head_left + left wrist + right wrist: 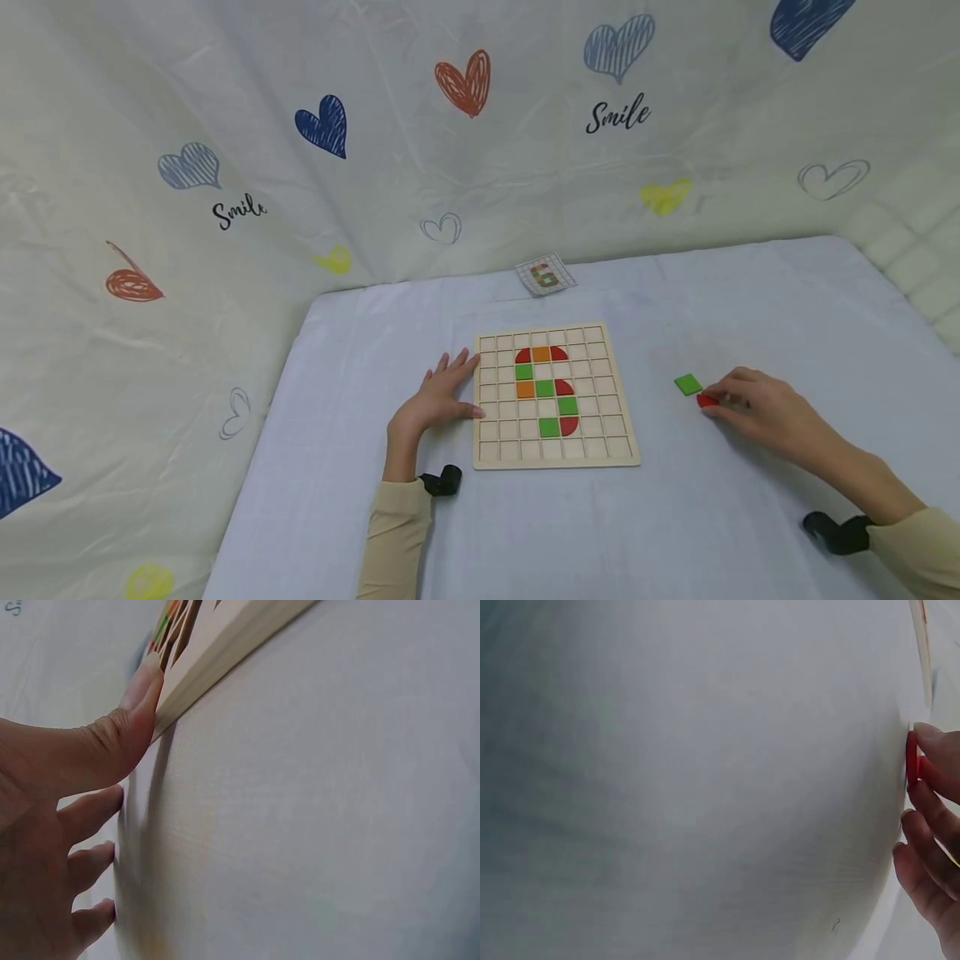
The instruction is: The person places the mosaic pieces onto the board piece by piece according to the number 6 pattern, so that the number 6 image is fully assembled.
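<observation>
A wooden grid board [502, 452] lies on the table, with several red, orange and green tiles set in its squares in an S-like curve. My left hand [437, 402] is at the board's left edge, fingers spread; in the left wrist view its thumb [142, 697] presses against the wooden rim. Off to the right of the board, my right hand [772, 417] pinches a red tile [707, 400] between thumb and fingertips, low over the cloth. The red tile [912, 757] also shows in the right wrist view. Close beside it lies a green square tile [687, 384].
A small pattern card [546, 275] with a matching coloured curve on a grid lies at the table's back edge. White cloth [337, 400] covers the table. Behind it hangs a pale curtain [525, 167] printed with hearts. Black wrist cameras [444, 481] sit at both cuffs.
</observation>
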### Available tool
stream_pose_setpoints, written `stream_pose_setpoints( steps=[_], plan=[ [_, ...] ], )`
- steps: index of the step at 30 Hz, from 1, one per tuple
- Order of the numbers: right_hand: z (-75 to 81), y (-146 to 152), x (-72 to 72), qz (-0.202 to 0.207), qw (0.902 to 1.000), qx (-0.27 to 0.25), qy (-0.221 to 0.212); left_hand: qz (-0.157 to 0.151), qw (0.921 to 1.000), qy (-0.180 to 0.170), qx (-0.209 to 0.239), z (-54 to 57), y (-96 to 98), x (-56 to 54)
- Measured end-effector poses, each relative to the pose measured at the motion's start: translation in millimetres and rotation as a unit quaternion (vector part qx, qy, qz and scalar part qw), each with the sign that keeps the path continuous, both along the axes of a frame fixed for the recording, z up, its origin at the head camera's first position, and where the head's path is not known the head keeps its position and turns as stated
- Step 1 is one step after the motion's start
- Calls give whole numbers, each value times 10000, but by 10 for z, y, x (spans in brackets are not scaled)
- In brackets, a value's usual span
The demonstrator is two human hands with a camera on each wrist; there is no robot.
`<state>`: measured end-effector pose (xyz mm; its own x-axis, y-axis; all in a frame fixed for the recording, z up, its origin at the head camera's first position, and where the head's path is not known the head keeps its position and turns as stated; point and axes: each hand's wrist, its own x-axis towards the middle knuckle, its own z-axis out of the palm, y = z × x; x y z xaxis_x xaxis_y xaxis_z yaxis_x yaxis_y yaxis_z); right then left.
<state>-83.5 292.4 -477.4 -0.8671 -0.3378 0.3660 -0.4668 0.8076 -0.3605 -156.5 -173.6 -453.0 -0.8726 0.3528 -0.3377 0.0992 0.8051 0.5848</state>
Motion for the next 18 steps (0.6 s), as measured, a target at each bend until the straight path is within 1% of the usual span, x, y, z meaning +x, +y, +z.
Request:
stream_pose_setpoints(
  steps=[3, 6, 10, 18],
  plan=[
    [4, -13, -1, 23, 10000, -62, -20, -5, 10000, -5, 16, -14, -8, -1],
    [-3, -29, -10, 150, 9997, -182, 5, -17, 10000, -5, 14, -15, -12, 3],
    [-12, -54, -27, 312, 9990, -307, -63, -22, 10000, -9, -3, -10, -10, 9],
    [41, -192, -38, 599, 9964, -590, -145, -23, 10000, 5, -18, 12, -4, 15]
  ],
)
